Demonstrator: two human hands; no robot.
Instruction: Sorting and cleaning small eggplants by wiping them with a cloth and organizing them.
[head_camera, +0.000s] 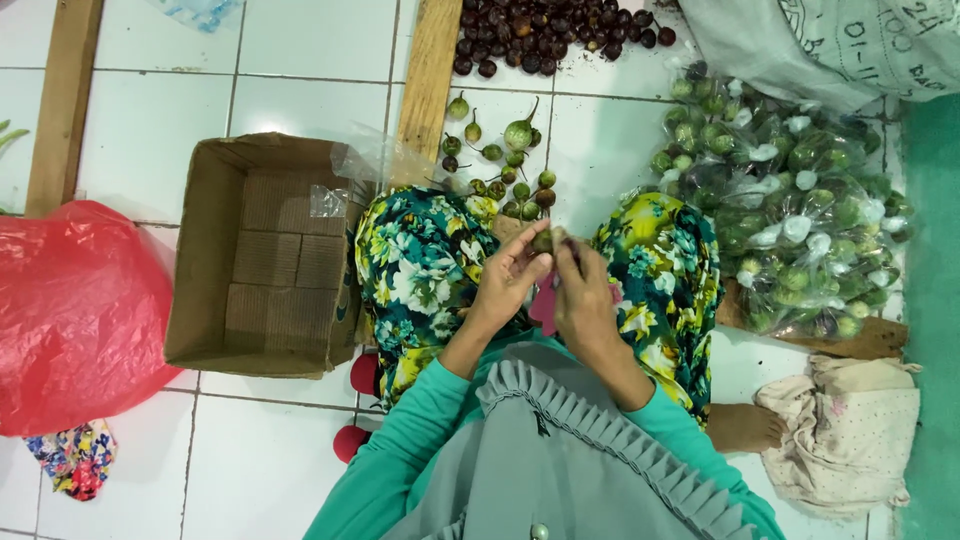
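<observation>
White tiled floor (300, 40): cardboard box (265, 255) left, bagged eggplants (790, 220) right.

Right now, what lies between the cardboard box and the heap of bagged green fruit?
In the head view, the person's knees in floral cloth, both hands holding a small fruit, and loose green fruits.

Bright, even light with soft shadows, mild glare on the plastic bags (790, 200), sharp focus.

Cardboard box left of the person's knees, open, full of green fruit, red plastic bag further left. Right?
Not quite. The head view shows the cardboard box open but empty, only its bare bottom visible. It does sit left of the knees, with the red plastic bag further left.
</observation>
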